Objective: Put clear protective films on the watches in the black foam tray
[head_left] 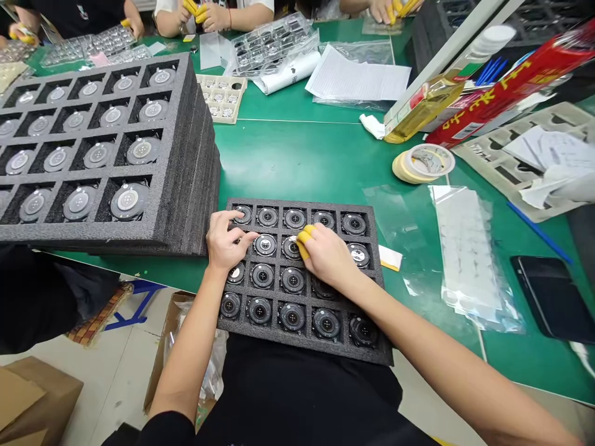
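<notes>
A black foam tray (pixel 302 356) lies at the table's front edge, its square pockets holding round dark watch cases (pixel 292 280), backs up. Some of them carry a pale round film, such as the case (pixel 264 245) in the second row. My left hand (pixel 227 243) rests at the tray's upper left corner, thumb and forefinger spread apart over the pockets. Yellow finger cots cover fingertips of my right hand (pixel 325 253), which are pinched together over a watch case (pixel 290 248) in the second row. Whatever they pinch is hidden.
Left stands a tall stack of foam trays (pixel 195 155) with watch cases on top. Rightward lie tape rolls (pixel 423 163), a sheet of clear-bagged stickers (pixel 467 248), a phone (pixel 553 297) and a bottle of yellow liquid (pixel 423 108). Across the table, other people's hands (pixel 216 17) work.
</notes>
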Tool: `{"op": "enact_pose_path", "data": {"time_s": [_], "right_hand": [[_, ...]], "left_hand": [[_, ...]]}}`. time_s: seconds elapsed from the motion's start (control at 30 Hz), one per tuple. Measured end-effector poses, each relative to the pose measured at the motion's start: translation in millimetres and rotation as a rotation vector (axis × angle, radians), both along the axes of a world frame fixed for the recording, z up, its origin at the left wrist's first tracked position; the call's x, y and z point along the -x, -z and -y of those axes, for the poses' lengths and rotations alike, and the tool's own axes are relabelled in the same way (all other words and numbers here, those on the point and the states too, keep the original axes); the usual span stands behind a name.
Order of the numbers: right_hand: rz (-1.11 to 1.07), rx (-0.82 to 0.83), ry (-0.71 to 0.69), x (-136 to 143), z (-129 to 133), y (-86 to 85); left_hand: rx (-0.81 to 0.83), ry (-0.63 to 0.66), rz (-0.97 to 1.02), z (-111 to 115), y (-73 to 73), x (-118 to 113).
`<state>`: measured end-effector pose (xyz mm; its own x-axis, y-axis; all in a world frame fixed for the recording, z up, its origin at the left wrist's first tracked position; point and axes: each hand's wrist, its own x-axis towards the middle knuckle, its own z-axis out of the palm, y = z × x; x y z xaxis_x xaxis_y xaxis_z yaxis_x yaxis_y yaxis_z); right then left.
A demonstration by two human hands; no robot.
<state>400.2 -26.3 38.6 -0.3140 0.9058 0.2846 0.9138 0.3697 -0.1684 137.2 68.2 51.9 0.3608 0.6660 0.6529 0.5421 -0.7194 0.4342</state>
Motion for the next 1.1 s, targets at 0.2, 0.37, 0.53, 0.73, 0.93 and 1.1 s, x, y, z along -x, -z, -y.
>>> {"op": "enact_pose_path", "data": {"time_s": [0.2,0.37,0.53,0.73,0.93,1.1], "right_hand": [[-0.039,0.022,-0.109,5.8,12.6,0.2],[-0.007,-0.009,0.006,9.8,6.2,0.6],[-0.044,0.013,-0.036,10.3,16.5,0.8],[-0.043,0.027,-0.011,21.5,-2.0,-0.4],[-0.04,0.058,0.027,9.1,15.3,-0.2],[-0.051,0.077,-0.029,14.5,9.4,-1.5]], "left_hand": [[0.069,-0.031,-0.014,3.1,3.7,-0.9],[0.073,-0.064,0.021,5.0,3.1,-1.6],[0.075,-0.075,0.022,2.4,6.8,-4.4],[0.064,-0.125,0.018,3.7,12.5,-5.3],[0.087,-0.108,-0.018,4.3,19.9,-1.9],[0.117,-0.142,0.01,2.4,22.9,-4.4]]}}
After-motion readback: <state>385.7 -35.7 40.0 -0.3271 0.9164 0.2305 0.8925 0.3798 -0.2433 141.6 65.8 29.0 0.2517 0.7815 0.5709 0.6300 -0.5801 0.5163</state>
